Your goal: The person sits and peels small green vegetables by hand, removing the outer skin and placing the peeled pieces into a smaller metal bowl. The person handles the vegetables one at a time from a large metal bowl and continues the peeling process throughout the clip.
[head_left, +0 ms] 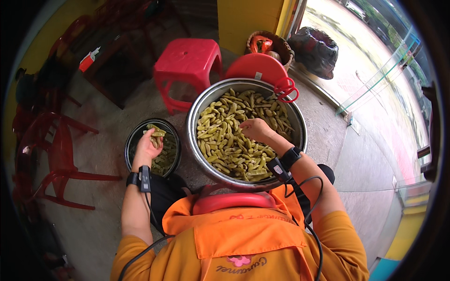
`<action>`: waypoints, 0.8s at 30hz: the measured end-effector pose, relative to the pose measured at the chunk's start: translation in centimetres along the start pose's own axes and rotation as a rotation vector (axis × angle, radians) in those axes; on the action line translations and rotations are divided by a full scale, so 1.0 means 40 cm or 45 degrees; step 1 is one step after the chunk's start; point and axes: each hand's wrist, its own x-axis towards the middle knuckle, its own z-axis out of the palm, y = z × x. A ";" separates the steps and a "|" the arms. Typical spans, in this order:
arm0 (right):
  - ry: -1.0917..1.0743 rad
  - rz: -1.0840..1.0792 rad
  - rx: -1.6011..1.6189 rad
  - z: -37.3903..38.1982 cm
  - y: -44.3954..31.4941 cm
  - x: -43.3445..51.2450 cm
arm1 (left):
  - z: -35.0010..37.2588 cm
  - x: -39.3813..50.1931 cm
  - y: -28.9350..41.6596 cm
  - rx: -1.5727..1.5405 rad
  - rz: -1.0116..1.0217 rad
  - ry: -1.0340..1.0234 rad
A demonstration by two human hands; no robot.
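Observation:
A large metal basin (194, 147) full of yellow-green pods (225, 140) stands before me. Over the middle of it is my right hand (256, 129), fingers curled together just above the pods; whether a pod is in them is hidden. My left hand (151, 143) holds several yellow-green pods (155, 134), palm turned up, over a smaller round basin (128, 149) at the left. More pods (165, 159) lie inside that smaller basin. Scissors with red handles (286, 90) rest at the large basin's far right rim, their blades pointing inward.
Beyond the large basin are a red plastic stool (186, 58), a round red plastic piece (246, 68), a woven basket (288, 52) and a black plastic bag (314, 51). Red plastic chairs (63, 151) stand left. A red rim (233, 202) lies close to my lap. Cables run from both wrists.

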 end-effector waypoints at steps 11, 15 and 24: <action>0.012 -0.137 -0.110 0.019 0.034 0.037 | -0.067 0.037 0.017 -0.046 -0.011 0.190; -0.055 -0.021 0.428 -0.041 -0.012 -0.016 | 0.087 -0.052 -0.007 -0.110 0.006 -0.369; -0.183 -0.040 1.204 -0.115 -0.141 -0.150 | 0.399 -0.265 -0.188 0.588 -0.201 -0.943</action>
